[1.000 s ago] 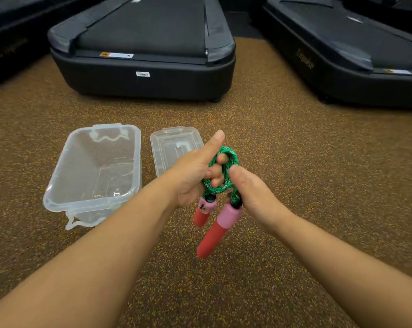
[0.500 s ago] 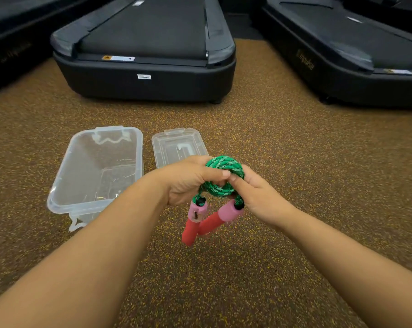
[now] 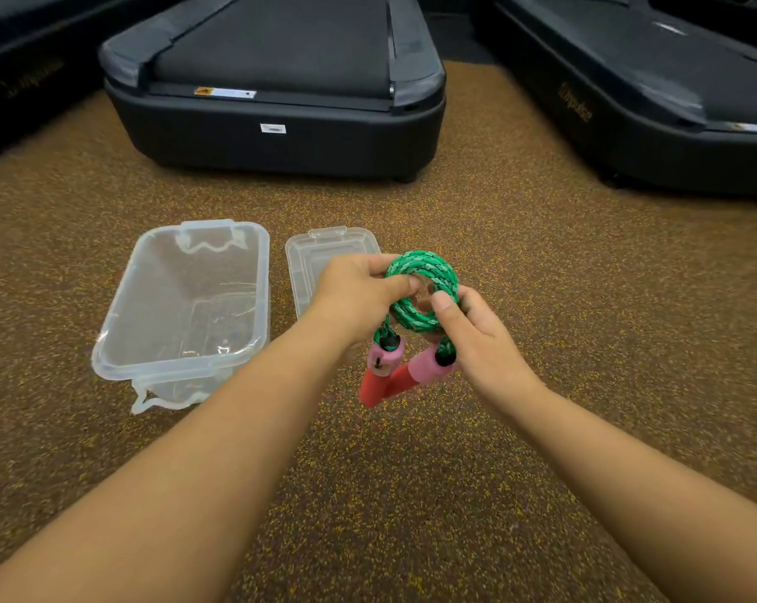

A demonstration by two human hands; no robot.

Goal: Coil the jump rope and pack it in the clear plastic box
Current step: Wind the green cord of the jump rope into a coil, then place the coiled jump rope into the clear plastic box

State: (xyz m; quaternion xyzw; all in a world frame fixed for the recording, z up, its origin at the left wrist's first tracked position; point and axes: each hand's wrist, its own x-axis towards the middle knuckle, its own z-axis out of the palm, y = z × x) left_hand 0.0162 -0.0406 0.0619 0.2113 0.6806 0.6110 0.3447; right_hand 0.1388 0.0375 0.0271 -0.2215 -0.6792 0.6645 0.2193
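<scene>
The green braided jump rope (image 3: 429, 265) is wound into a small tight ring, held in the air between both hands. My left hand (image 3: 355, 293) pinches the ring's left side, thumb across the top. My right hand (image 3: 481, 337) grips its right and lower side. Two handles, pink at the top and red below (image 3: 383, 380), hang crossed under the ring. The clear plastic box (image 3: 129, 298) stands open on the floor to the left, with nothing in it. Its clear lid (image 3: 307, 254) lies flat beside it, partly behind my left hand.
The floor is brown speckled rubber matting (image 3: 411, 493). A dark treadmill deck (image 3: 276, 137) stands beyond the box, another treadmill (image 3: 629, 124) sits at the right, and a third dark machine (image 3: 20, 80) is at the far left.
The coil has turned from edge-on to face up, showing its open centre. Both hands have shifted their grip around it, and the handles have swung closer together and crossed.
</scene>
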